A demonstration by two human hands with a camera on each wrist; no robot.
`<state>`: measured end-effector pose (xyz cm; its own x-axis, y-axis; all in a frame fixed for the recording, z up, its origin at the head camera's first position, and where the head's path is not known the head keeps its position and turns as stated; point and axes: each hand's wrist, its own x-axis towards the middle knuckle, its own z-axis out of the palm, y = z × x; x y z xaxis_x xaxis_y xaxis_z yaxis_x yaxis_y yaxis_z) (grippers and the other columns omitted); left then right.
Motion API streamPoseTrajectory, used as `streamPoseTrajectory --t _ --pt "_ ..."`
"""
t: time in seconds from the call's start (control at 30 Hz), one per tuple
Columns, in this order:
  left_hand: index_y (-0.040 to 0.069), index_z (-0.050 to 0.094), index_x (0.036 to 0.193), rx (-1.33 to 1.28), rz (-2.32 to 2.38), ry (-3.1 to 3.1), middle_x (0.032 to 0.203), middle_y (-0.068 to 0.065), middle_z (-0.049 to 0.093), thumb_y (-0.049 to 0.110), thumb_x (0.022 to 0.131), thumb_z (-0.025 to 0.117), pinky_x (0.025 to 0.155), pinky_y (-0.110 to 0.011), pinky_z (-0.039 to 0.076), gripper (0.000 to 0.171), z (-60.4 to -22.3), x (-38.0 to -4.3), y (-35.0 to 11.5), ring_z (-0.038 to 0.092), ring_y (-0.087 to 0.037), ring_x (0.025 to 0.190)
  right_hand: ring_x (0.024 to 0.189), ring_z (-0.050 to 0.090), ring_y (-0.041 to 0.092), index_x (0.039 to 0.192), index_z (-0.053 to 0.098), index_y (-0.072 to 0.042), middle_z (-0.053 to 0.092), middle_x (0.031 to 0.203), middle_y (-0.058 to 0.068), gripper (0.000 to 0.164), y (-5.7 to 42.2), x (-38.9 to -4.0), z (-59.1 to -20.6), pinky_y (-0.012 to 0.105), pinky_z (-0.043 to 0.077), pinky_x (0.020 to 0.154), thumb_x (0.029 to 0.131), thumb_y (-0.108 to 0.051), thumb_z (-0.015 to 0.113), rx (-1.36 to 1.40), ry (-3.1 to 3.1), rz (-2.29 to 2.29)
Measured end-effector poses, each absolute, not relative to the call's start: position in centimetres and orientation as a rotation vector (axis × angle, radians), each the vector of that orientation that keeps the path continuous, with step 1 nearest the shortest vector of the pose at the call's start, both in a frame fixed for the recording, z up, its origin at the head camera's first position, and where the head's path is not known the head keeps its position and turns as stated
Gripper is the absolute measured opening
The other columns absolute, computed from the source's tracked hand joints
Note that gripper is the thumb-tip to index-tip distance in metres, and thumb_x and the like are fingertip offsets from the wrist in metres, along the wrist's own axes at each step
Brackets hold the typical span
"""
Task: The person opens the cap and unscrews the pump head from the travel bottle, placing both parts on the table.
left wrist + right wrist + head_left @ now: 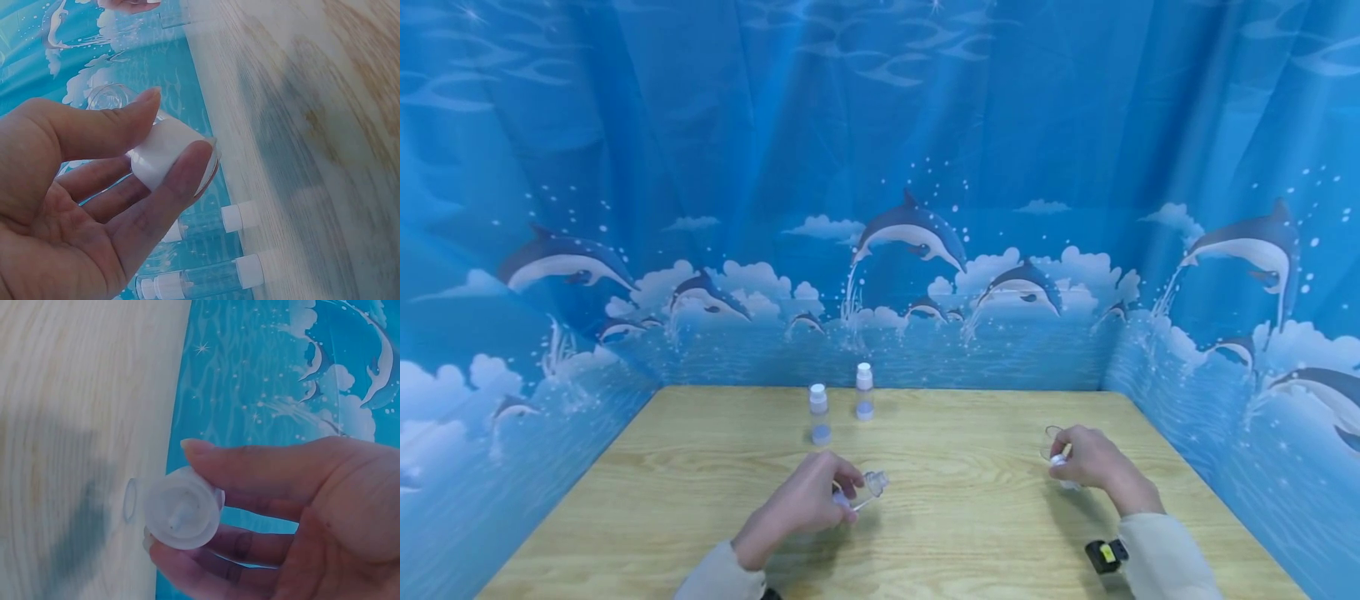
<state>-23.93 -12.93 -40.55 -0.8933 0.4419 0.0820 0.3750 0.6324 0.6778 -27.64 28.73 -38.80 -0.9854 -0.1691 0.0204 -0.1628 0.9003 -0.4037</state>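
My left hand (812,493) pinches a clear bottle (871,487) with a white base, between thumb and fingers. The bottle is tilted, its uncapped neck pointing right and its white base (165,153) toward the palm side in the left wrist view. At the right of the table my right hand (1093,458) grips a white pump top (182,512) low over the wood. Its round underside, with a small stem in the middle, faces the right wrist camera. Just beyond those fingers a clear cap (1049,435) shows as a thin outline.
Two clear bottles with white tops, a nearer bottle (819,414) and a farther bottle (865,392), stand upright at the back of the wooden table (955,517). A blue dolphin-print curtain (1000,167) encloses the table's back and sides. A black-and-yellow device (1105,555) is beside the right sleeve.
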Motion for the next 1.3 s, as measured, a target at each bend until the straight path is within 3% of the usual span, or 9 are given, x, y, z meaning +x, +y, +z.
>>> streamPoseTrajectory --t 0.3,1.3 --pt "-0.001 0.076 0.107 0.689 1.130 2.758 0.085 -0.007 0.075 -0.004 0.068 0.087 0.067 -0.027 0.057 0.040 -40.5 -23.9 -12.9 0.068 -0.020 0.079 0.074 0.062 0.021 0.094 0.067 -0.001 0.067 0.092 0.016 0.016 29.1 -27.5 -39.6 0.034 0.058 0.061 0.083 -0.006 0.077 -0.153 2.945 -0.711" --pt "0.000 0.076 0.106 0.691 1.117 2.765 0.085 -0.005 0.075 -0.001 0.068 0.088 0.069 -0.030 0.057 0.040 -40.5 -23.9 -13.0 0.068 -0.021 0.080 0.068 0.061 0.020 0.083 0.063 -0.006 0.062 0.083 0.010 0.018 29.4 -27.5 -40.7 0.029 0.056 0.056 0.081 -0.008 0.080 -0.041 2.888 -0.678"
